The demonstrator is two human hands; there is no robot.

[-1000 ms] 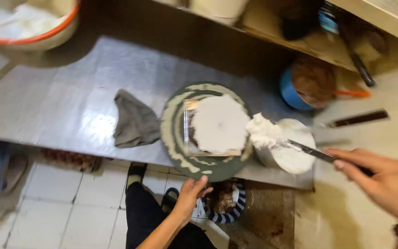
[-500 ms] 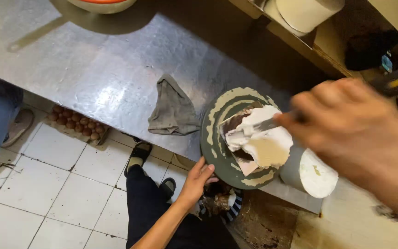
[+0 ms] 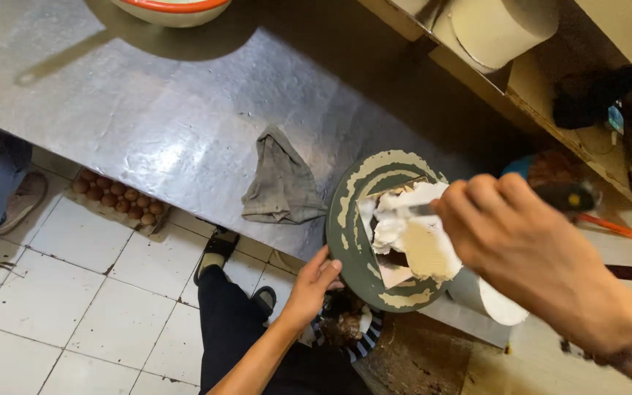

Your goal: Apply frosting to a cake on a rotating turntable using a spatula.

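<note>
Cake (image 3: 411,238) icing: right hand (image 3: 521,249) grip closed on spatula (image 3: 433,208), kept flat; left hand (image 3: 312,281) fingers curled on turntable (image 3: 345,241) rim, best turned slowly.

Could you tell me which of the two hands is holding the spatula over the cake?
The right hand holds the spatula, its blade on the white cream of the cake. The left hand instead grips the edge of the green turntable.

On the metal table (image 3: 148,132) the turntable (image 3: 345,241) sits at the near edge, the cake (image 3: 411,241) on it. A rag (image 3: 279,186) lies to its left, a tub (image 3: 495,300) just right. Behind stands a bowl (image 3: 173,9); below, an egg tray (image 3: 115,197) on the floor.
</note>
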